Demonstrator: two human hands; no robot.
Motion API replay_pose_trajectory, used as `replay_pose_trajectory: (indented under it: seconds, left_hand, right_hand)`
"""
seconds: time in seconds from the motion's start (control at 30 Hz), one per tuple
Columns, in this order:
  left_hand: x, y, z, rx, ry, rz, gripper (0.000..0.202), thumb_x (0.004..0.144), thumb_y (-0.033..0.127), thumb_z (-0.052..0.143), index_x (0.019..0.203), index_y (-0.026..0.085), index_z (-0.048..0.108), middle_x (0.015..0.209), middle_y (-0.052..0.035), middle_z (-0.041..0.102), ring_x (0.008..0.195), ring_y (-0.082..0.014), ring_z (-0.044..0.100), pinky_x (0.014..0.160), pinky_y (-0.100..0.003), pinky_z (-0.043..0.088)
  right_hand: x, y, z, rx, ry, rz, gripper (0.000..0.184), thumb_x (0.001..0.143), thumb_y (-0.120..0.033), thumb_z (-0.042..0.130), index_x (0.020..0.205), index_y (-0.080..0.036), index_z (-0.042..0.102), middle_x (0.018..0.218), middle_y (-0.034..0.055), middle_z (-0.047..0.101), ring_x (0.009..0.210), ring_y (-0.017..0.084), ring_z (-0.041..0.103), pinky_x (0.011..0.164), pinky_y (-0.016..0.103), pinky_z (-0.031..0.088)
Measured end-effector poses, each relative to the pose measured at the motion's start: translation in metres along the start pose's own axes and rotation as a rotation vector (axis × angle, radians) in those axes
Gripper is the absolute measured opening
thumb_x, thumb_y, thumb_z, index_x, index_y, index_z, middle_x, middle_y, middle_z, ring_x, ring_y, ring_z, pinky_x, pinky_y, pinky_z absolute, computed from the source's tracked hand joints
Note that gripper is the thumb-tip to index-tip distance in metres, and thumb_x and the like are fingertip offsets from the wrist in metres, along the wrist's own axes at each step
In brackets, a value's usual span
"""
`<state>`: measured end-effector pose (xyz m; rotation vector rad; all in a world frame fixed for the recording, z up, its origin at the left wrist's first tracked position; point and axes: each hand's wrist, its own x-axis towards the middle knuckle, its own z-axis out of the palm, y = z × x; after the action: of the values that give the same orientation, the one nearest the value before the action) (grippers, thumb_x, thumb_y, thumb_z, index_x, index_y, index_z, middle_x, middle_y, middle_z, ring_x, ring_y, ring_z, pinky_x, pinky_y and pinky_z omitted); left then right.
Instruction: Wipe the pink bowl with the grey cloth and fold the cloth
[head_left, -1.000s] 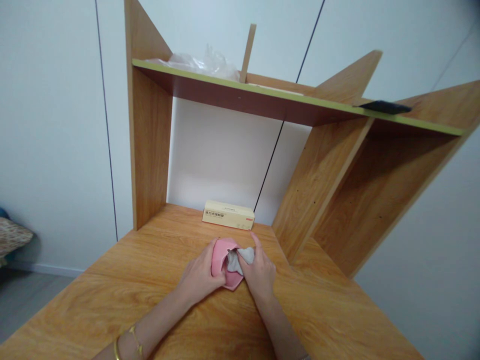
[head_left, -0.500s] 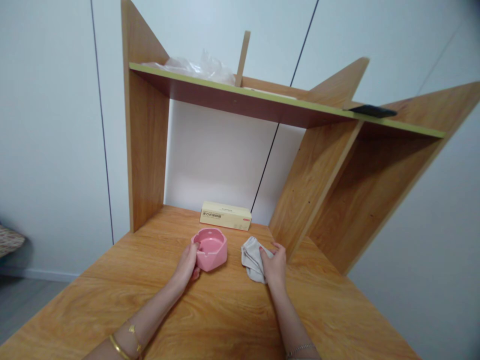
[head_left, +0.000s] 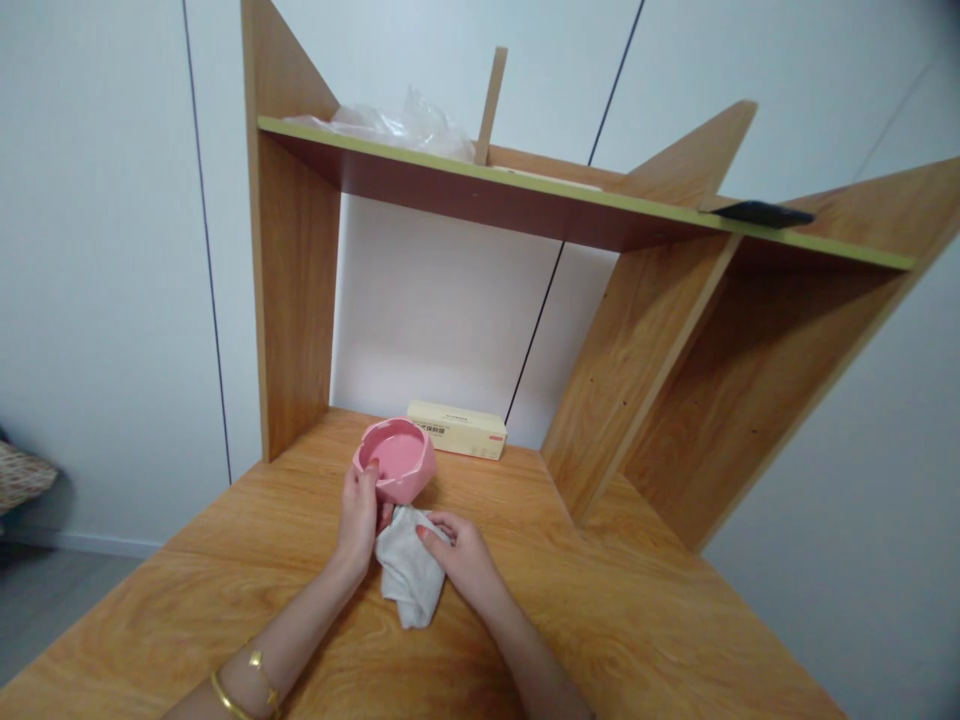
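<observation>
My left hand (head_left: 360,520) grips a pink ashtray (head_left: 409,480) with a faceted outside and notches in its rim. The thumb hooks over the near rim, and the ashtray is raised and tilted above the desk. Just below it, my right hand (head_left: 461,560) pinches a light grey cloth (head_left: 411,570) between thumb and fingers. The cloth hangs in loose folds close under the ashtray; whether the two touch I cannot tell. Parts of the left fingers are hidden behind the ashtray.
A long cream box (head_left: 469,435) lies at the back of the wooden desk (head_left: 600,620), partly behind the ashtray. Upright panels carry a shelf (head_left: 465,185) above, with a clear plastic bag (head_left: 420,130) and a flat dark object (head_left: 761,214) on it.
The ashtray has been lifted up and to the left and tilted. My right hand has brought the cloth leftward, from the right of the ashtray to beneath it.
</observation>
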<state>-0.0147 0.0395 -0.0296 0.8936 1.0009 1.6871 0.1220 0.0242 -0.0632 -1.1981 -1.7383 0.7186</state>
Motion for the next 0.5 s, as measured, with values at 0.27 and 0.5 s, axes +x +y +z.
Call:
replay_pose_trajectory:
  seconds: [0.27,0.5]
  left_hand:
    - [-0.011,-0.003,0.006,0.039,-0.094,0.034,0.032,0.073,0.048,0.05,0.085,0.021,0.041,0.038,0.0118,0.042,0.028,-0.0063,0.037,0.029,-0.012,0.025]
    - [-0.026,-0.005,0.014,0.115,-0.256,0.011,0.057,0.074,0.053,0.05,0.116,0.016,0.04,0.041,0.0101,0.043,0.029,-0.0069,0.038,0.029,-0.014,0.029]
  right_hand:
    - [0.005,-0.002,-0.028,-0.001,0.338,-0.079,0.038,0.087,-0.037,0.033,0.111,-0.019,0.056,0.109,0.0083,0.06,0.106,0.019,0.05,0.093,0.037,0.037]
    - [0.004,-0.012,-0.024,0.295,0.233,-0.144,0.052,0.084,-0.048,0.04,0.128,-0.021,0.039,0.13,0.0066,0.045,0.12,0.018,0.04,0.098,0.033,0.033]
